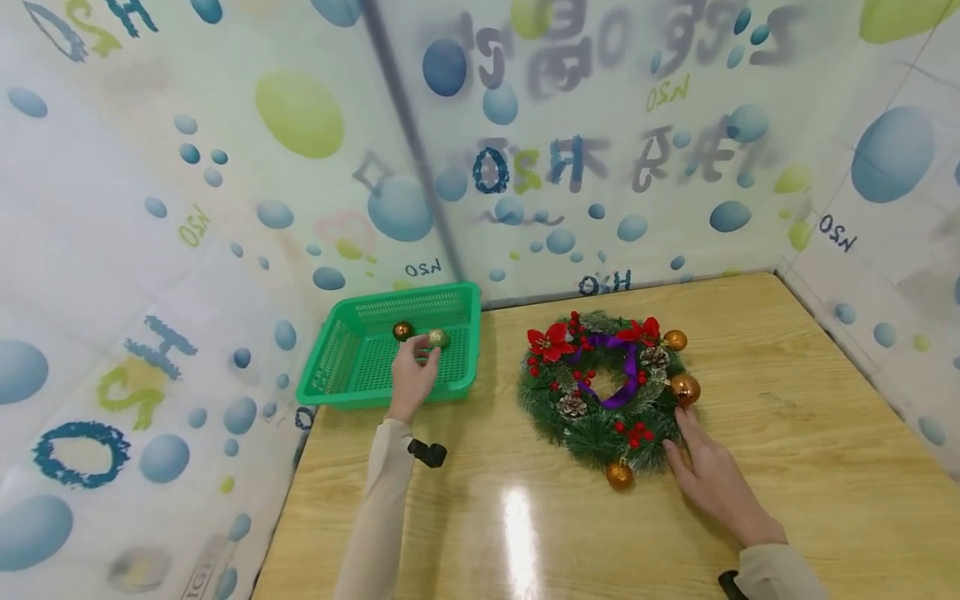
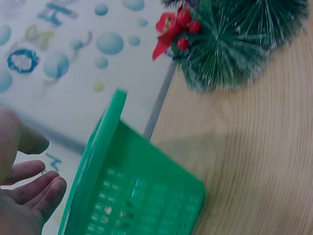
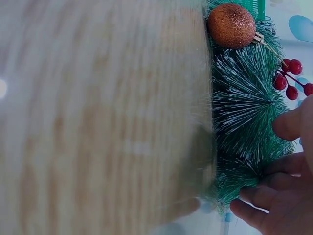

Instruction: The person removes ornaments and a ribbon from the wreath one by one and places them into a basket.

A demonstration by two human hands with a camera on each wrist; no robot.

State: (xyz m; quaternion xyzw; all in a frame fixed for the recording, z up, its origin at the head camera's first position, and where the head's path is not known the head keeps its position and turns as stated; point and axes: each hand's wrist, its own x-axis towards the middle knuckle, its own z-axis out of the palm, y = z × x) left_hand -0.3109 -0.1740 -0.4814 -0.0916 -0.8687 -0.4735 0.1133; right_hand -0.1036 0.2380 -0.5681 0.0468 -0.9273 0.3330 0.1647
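Note:
Over the green plastic basket (image 1: 378, 398), my left hand (image 1: 412, 379) reaches in with thumb and fingers apart. A glittery gold Christmas ball (image 1: 438, 337) is right at its fingertips, and a shiny brown-gold ball (image 1: 402, 331) lies just beyond. In the left wrist view, the gap between the thumb and the curved fingers (image 2: 46, 193) shows nothing held. My right hand (image 1: 712, 479) rests at the right edge of a green Christmas wreath (image 1: 592, 442), its fingers extended along the needles near a shiny copper ball (image 1: 685, 389). The wreath lies flat.
On the wreath are red flowers (image 1: 550, 342), pine cones (image 1: 572, 406), red berries (image 1: 634, 434), a purple ribbon (image 1: 628, 362) and glittery copper balls (image 1: 620, 476). The wooden table (image 1: 585, 542) meets patterned walls (image 1: 525, 250) at the back and sides. The basket stands near the back left corner.

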